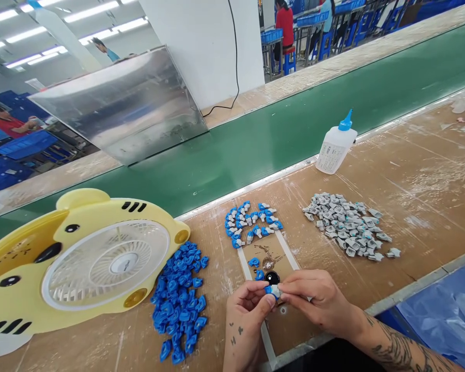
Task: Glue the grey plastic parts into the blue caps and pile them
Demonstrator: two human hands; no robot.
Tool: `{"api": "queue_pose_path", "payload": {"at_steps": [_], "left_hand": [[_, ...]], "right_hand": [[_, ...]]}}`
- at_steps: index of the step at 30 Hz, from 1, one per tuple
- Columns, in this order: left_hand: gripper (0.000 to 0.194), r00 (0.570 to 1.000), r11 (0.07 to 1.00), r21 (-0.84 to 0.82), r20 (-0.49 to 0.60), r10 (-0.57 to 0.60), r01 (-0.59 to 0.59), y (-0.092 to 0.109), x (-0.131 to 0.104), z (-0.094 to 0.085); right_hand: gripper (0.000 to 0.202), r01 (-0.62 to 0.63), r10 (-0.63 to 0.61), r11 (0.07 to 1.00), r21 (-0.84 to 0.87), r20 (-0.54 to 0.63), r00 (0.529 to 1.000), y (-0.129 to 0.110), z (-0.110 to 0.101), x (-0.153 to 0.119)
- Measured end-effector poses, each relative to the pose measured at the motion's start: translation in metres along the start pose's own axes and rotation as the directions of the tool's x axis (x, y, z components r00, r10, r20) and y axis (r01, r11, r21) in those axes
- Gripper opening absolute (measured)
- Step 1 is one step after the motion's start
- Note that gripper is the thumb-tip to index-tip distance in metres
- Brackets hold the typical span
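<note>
Between my hands, near the table's front edge, is a small blue and grey piece (272, 291). The fingers of my left hand (251, 310) pinch its blue side, and my right hand (313, 297) closes on its grey side. Just beyond my fingertips sits a small round black container (272, 278). Two loose blue parts (253, 262) lie behind it. Farther back is a group of joined blue and grey pieces (250, 222). A pile of blue parts (180, 294) lies to the left, and a pile of grey parts (349, 225) to the right.
A yellow animal-faced fan (101, 258) stands at the left. A white bottle with a blue nozzle (335, 147) is at the back right, beside the green conveyor belt (256, 139). A metal panel (127, 103) rises behind. Blue plastic (445, 310) hangs below the right edge.
</note>
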State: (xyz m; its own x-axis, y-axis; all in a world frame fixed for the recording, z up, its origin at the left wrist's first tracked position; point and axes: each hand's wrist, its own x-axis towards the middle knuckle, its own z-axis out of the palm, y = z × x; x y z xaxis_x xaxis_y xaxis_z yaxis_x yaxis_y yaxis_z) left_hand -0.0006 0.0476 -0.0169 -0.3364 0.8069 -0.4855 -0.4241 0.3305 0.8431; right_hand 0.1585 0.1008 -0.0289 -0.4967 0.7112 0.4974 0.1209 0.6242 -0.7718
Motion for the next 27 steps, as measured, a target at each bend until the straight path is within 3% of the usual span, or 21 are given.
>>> {"api": "queue_pose_path", "payload": {"at_steps": [3,9,15,17,20,22,27], "left_hand": [[0.031,1.0,1.0,-0.022,-0.009,0.006,-0.006,-0.001,-0.002,0.002],[0.026,0.996,0.999,0.042,0.084,0.023,-0.026,0.001,0.006,-0.004],[0.027,0.977,0.957,0.23,0.156,0.142,-0.175,0.007,0.028,-0.012],[0.031,0.949,0.876,0.368,0.159,0.272,-0.313,0.018,0.04,-0.016],[0.029,0.836,0.577,0.646,0.187,0.516,-0.5,0.039,0.069,-0.019],[0.023,0.791,0.438,0.731,0.225,0.57,-0.523,0.049,0.091,-0.018],[0.017,0.744,0.255,0.797,0.324,0.585,-0.547,0.053,0.123,-0.009]], "right_hand": [[0.028,-0.006,0.006,1.0,-0.012,-0.029,1.0,-0.002,0.0,-0.001],[0.031,-0.015,0.009,0.999,0.033,0.154,0.988,0.005,-0.011,0.007],[0.026,-0.012,0.019,0.999,-0.044,0.17,0.985,0.008,-0.014,0.016],[0.022,0.0,0.021,0.994,-0.108,0.186,0.982,0.01,-0.02,0.018],[0.022,0.004,0.033,0.97,-0.243,0.151,0.988,0.017,-0.036,0.015],[0.022,-0.027,0.073,0.938,-0.345,0.123,0.99,0.025,-0.052,0.008],[0.021,-0.065,0.186,0.76,-0.646,0.12,0.975,0.044,-0.093,-0.017]]}}
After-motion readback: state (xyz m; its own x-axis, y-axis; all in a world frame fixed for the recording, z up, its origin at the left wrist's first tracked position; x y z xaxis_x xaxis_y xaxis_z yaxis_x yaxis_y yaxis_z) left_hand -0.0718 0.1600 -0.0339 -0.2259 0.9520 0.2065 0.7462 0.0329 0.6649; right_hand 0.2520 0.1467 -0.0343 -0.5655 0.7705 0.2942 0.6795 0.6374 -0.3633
